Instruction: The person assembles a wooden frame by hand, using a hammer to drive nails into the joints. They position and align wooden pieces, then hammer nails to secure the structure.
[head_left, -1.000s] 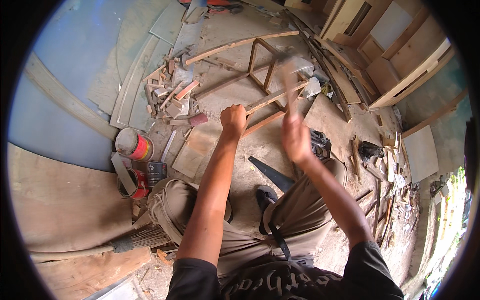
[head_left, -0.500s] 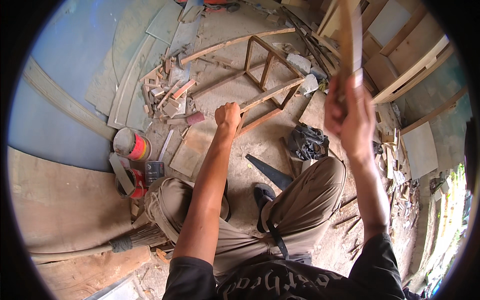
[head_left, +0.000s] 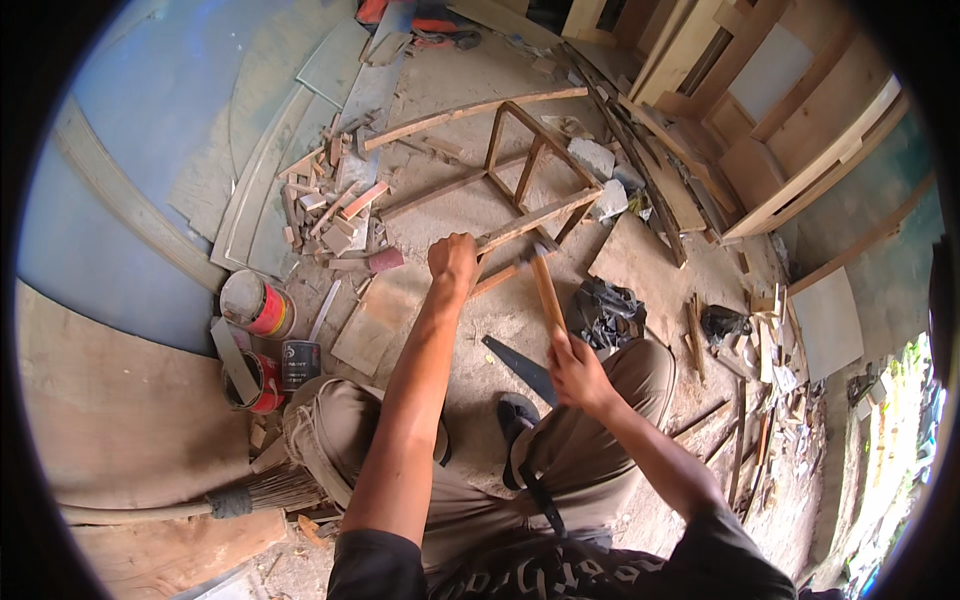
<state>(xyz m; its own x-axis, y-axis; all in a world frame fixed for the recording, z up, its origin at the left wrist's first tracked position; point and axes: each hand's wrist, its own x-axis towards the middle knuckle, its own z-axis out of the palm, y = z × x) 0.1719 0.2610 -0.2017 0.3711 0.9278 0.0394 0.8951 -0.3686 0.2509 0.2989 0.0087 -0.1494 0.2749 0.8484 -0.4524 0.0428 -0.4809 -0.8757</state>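
A narrow wooden frame [head_left: 545, 217] of slats joined by uprights rests on the dusty floor ahead of me. My left hand [head_left: 453, 260] is closed in a fist around its near left end. Wrapped round the wooden handle of a hammer [head_left: 547, 290] is my right hand [head_left: 577, 375], low above my right knee. The hammer's head is slightly blurred and lies close beside the frame's near rail; whether they touch I cannot tell. Between my legs, a dark saw blade [head_left: 520, 368] lies on the floor, its rear part hidden by my leg.
A heap of wood offcuts [head_left: 335, 210] lies left of the frame. Paint cans [head_left: 258, 303] stand at my left, with a broom [head_left: 265, 490] behind them. A black plastic bag [head_left: 606, 312] sits beyond my right knee. Wooden shelving [head_left: 770, 130] leans at the far right.
My right hand has swung the hammer down and leftward from high on the right to beside the frame. My left hand keeps its grip, nearly unmoved. The view has shifted slightly.
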